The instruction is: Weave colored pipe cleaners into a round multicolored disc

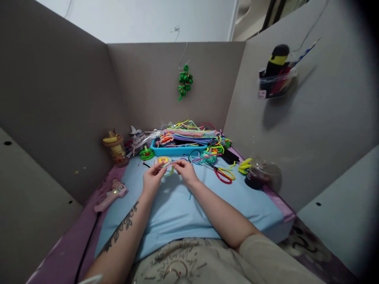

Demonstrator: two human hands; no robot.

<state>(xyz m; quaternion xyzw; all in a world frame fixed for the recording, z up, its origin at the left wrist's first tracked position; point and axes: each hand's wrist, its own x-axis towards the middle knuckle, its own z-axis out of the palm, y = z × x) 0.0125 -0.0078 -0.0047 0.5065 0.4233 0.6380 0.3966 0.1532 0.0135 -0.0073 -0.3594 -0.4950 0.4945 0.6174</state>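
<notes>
Left hand (154, 173) has a round striped piece (162, 160) pinched in its fingertips, just left of centre frame. Right hand (185, 170) is at its right edge, close to the left one; can't tell if it's gripping anything. Looks like fine fingertip shaping to me, so the next move probably calls for a steady left pinch while the right works the edge. Scissors (216, 169) sit right of centre on the worktop (231, 213), blue tray (179, 151) of fuzzy stems (189, 133) behind.
</notes>
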